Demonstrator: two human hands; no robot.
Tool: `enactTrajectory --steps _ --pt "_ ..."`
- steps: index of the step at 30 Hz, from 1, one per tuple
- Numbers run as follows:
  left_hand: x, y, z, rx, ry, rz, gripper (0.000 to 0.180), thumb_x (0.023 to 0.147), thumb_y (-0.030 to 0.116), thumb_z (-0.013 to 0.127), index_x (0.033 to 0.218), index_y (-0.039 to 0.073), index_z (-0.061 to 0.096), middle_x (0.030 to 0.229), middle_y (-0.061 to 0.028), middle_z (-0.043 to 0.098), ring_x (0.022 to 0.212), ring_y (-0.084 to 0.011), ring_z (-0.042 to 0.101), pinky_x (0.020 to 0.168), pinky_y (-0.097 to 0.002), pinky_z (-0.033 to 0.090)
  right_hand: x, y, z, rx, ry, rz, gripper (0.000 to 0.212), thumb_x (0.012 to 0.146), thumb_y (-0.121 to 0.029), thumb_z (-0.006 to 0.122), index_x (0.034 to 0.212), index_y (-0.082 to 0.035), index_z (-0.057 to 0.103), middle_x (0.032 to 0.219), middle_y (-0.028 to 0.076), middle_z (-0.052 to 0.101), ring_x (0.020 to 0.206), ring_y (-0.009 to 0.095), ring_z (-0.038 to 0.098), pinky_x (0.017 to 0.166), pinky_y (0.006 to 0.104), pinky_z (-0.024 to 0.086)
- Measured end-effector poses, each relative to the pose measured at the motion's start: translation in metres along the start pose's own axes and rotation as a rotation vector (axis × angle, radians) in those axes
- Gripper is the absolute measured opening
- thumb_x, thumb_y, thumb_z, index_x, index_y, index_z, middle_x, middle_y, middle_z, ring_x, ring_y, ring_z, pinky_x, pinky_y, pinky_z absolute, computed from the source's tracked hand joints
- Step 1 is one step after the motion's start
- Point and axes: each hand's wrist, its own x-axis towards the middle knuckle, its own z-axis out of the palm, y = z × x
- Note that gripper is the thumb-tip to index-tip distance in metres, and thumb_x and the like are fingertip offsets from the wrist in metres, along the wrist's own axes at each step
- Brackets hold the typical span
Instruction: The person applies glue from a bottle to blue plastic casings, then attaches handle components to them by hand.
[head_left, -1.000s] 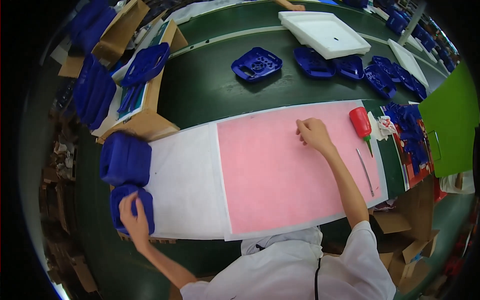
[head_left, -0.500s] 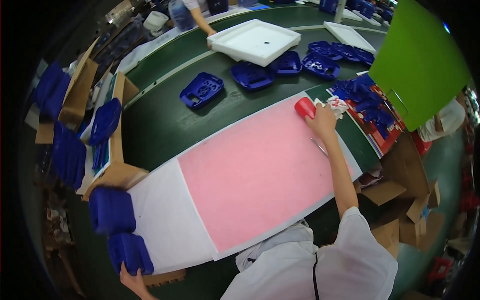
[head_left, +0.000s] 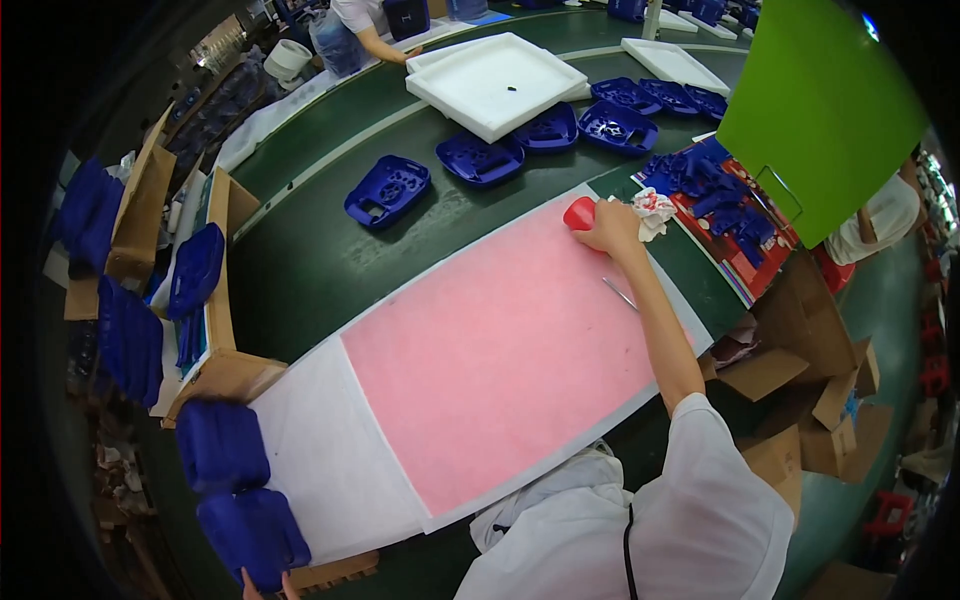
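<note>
My right hand (head_left: 608,228) is closed around a small red cylindrical container (head_left: 579,214) at the far end of the pink sheet (head_left: 500,350). Right beside that hand lies a crumpled white tissue with red stains (head_left: 655,214). A thin silvery tool (head_left: 619,293) rests on the sheet by my right forearm. At the lower left, my left hand (head_left: 264,586) grips the near edge of a blue plastic shell (head_left: 252,535); only its fingertips show. A second blue shell (head_left: 222,445) sits just beyond it, against the white sheet (head_left: 335,455).
Several blue molded parts (head_left: 388,190) lie across the green table (head_left: 300,260). Behind them a person's hand (head_left: 412,54) touches a white foam tray (head_left: 497,85). Small blue pieces (head_left: 715,185) fill a printed board under a green panel (head_left: 815,120). Cardboard boxes (head_left: 815,400) stand at right.
The red container has tilted in my right hand. My left hand and the near blue shell have moved slightly toward me, and the shell has turned. The whole view has shifted a little.
</note>
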Motion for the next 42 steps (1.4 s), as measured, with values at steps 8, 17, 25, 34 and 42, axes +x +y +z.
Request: enactTrajectory --steps 8,17,25,34,42 --pt "0.048 0.073 0.021 -1.110 -0.172 0.000 0.058 0.100 0.048 0.042 0.117 -0.004 0.060 0.113 -0.0121 0.061 0.103 -0.0213 0.057 0.090 -0.0317 0.044 -0.002 0.000 0.012 -0.082 0.114 -0.098 0.053 0.065 -0.049 0.076 0.088 -0.001 0.069 0.092 0.019 0.068 0.086 0.033 0.066 0.074 0.0415 0.054" --pt "0.118 0.302 0.105 -1.151 -1.236 0.641 0.025 0.092 0.014 0.060 0.106 -0.004 0.068 0.072 -0.0082 0.067 0.056 -0.0114 0.059 0.057 -0.0269 0.049 0.016 0.004 0.002 -0.015 -0.063 -0.032 0.062 0.059 -0.060 0.074 0.086 -0.004 0.072 0.082 0.014 0.070 0.076 0.028 0.068 0.065 0.0386 0.054" --pt "0.133 0.410 0.148 -1.118 -0.854 0.823 0.044 0.080 0.027 0.071 0.112 -0.003 0.064 0.110 -0.0208 0.065 0.099 -0.0333 0.062 0.088 -0.0380 0.049 0.017 -0.007 -0.001 -0.031 -0.191 -0.043 0.077 0.063 -0.074 0.062 0.088 -0.002 0.072 0.090 0.018 0.071 0.082 0.031 0.070 0.068 0.0395 0.055" --pt "0.135 0.356 0.174 -0.890 -0.943 0.698 0.042 0.073 0.017 0.075 0.109 -0.002 0.064 0.096 -0.0162 0.065 0.091 -0.0279 0.061 0.082 -0.0362 0.049 0.107 0.021 -0.076 0.437 -0.076 0.130 0.069 0.090 -0.046 0.050 0.125 0.013 0.043 0.064 0.018 0.066 0.054 0.026 0.067 0.050 0.0354 0.053" --pt "0.139 0.351 0.211 -1.195 -1.178 0.623 0.023 0.077 0.006 0.070 0.098 -0.003 0.068 0.079 -0.0049 0.066 0.069 -0.0113 0.058 0.066 -0.0273 0.048 0.191 0.051 -0.179 0.794 0.018 0.284 0.030 0.085 -0.018 0.056 0.100 0.007 0.049 0.072 0.015 0.062 0.045 0.016 0.052 0.036 0.0299 0.033"
